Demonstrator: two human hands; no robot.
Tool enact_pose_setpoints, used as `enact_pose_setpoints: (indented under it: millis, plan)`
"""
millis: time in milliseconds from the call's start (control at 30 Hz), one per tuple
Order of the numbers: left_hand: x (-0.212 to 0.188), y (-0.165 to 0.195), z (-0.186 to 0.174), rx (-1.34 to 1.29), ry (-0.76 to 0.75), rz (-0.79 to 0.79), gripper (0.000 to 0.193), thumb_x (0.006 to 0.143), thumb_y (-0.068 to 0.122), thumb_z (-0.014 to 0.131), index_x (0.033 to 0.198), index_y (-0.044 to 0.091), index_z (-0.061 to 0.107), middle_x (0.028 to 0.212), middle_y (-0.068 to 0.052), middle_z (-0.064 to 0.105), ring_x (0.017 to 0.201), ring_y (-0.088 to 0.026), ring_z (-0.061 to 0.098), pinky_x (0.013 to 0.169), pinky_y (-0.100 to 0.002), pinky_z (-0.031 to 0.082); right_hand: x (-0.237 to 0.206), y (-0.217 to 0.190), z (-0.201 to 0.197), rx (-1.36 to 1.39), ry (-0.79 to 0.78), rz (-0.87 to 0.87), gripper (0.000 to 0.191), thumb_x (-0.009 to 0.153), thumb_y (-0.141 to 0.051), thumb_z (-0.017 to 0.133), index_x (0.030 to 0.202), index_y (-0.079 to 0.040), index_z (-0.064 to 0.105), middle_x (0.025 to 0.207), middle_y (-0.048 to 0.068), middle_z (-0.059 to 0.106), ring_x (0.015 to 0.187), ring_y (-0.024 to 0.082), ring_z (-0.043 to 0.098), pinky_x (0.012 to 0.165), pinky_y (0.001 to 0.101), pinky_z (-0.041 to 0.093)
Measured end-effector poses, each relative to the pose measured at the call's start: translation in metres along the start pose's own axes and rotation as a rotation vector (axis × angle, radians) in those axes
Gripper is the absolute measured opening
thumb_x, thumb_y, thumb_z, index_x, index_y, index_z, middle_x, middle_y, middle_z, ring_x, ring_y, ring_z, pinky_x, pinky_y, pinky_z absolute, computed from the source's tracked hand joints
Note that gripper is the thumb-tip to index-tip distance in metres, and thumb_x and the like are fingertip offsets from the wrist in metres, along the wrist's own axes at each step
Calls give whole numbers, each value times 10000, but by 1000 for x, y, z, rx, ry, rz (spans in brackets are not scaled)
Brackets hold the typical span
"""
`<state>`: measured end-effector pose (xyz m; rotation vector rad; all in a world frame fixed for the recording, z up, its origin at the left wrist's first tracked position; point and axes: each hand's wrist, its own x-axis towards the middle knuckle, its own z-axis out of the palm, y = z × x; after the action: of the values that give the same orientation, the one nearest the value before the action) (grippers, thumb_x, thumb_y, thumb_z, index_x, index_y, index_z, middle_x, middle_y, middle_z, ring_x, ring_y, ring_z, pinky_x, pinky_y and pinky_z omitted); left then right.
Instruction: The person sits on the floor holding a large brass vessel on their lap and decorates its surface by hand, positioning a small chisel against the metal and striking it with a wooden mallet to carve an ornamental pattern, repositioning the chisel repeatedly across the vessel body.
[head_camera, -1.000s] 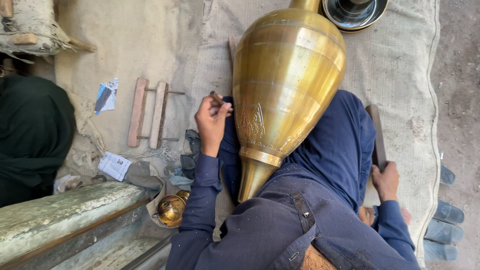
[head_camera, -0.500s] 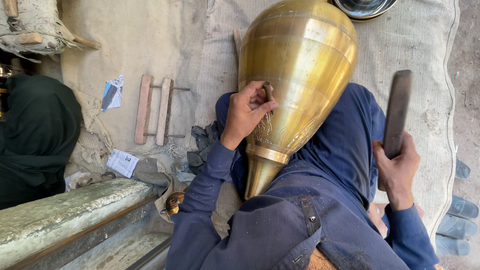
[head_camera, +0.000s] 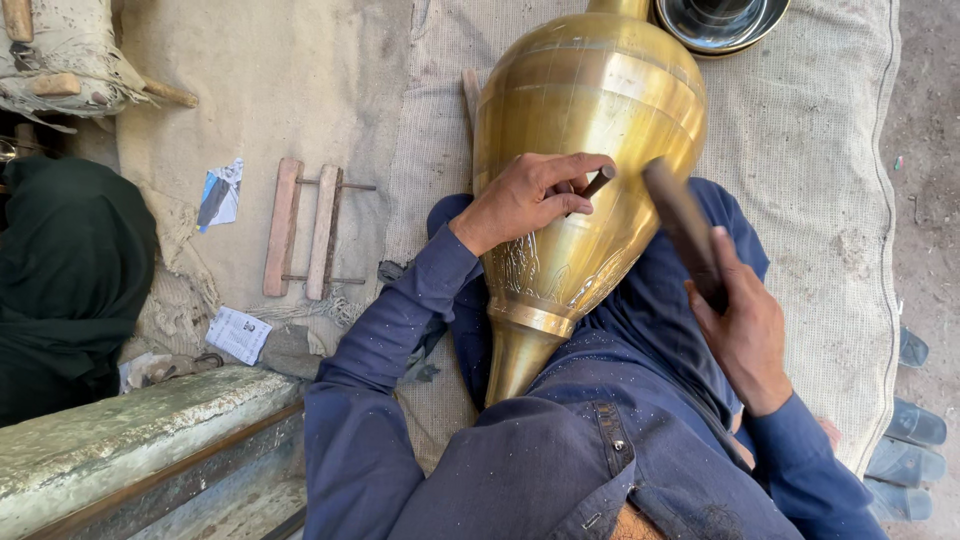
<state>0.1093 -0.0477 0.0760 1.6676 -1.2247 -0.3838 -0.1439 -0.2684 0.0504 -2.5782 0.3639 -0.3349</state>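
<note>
Burlap sacking (head_camera: 810, 190) covers the ground under us, pale and coarse, with bare dirt showing along the right edge. And we're right at the grip: our left hand (head_camera: 530, 195) is curled tight around a thin metal punch (head_camera: 597, 181), fingers pinching it so its tip sits against the swell of the big brass vase (head_camera: 590, 110). Our right hand (head_camera: 745, 325) is clenched around a dark bar-shaped striker (head_camera: 685, 225), which is angled up toward the punch's head, just beside it; we can't tell whether the two are touching.

That vase lies across our lap, narrow foot toward us, wedged between the blue-clad legs, its wide body pointing away over the sacking. It's polished gold in colour, ringed with faint turned bands, and there's a patch of fine engraved pattern low on the body, just under our left wrist. Light glares off the shoulder.

Widening out now: left of the vase, two flat wooden slats joined by thin rods (head_camera: 305, 230) lie on a paler cloth, with a small printed card (head_camera: 220, 195) beside them and a folded paper slip (head_camera: 238, 335) nearer us. A worn stone ledge (head_camera: 130, 440) runs along the lower left. Dark green fabric (head_camera: 70, 280) is heaped at the far left.

Up top, a round metal bowl (head_camera: 720, 25) sits just beyond the vase's neck; its inside reads dark and glossy. Grey sandals (head_camera: 910, 435) rest off the sacking at the right.
</note>
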Motion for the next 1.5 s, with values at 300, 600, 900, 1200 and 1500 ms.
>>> enact_pose_setpoints:
  millis: [300,600,900,1200,1500]
  plan:
    - [11,3,2,89,-38,3,563,876,136,816,1396,192,606,897,-54,749,813,-202,753,758,-365,593,13,-11,-12,386,106,129,792,924,-109,805,1622,-65,432,1251,198,714,1133,215,697,948,350,558]
    - [15,6,6,123,-42,-54,558,840,140,829,1363,167,639,852,-64,752,778,-211,752,742,-387,579,24,-1,-15,451,99,187,713,949,-85,804,1581,-71,473,1128,142,724,984,153,709,917,304,580]
    - [15,8,8,170,-38,-74,563,835,151,837,1364,159,643,845,-69,749,772,-220,745,731,-400,566,21,1,-18,213,39,-43,722,863,-63,837,1531,-12,569,1170,191,735,1019,217,720,847,345,562]
    - [16,8,8,171,-38,-91,580,818,151,840,1362,166,641,818,-64,743,746,-211,739,722,-394,567,25,3,-26,678,-54,347,654,934,-87,782,1556,-48,583,1017,140,709,795,213,666,741,355,568]
    - [9,7,7,117,-17,-72,566,842,123,821,1376,155,635,838,-67,738,752,-201,733,728,-375,575,22,9,-18,393,106,44,720,923,-56,796,1573,22,496,1265,171,709,1145,132,634,1011,292,514]
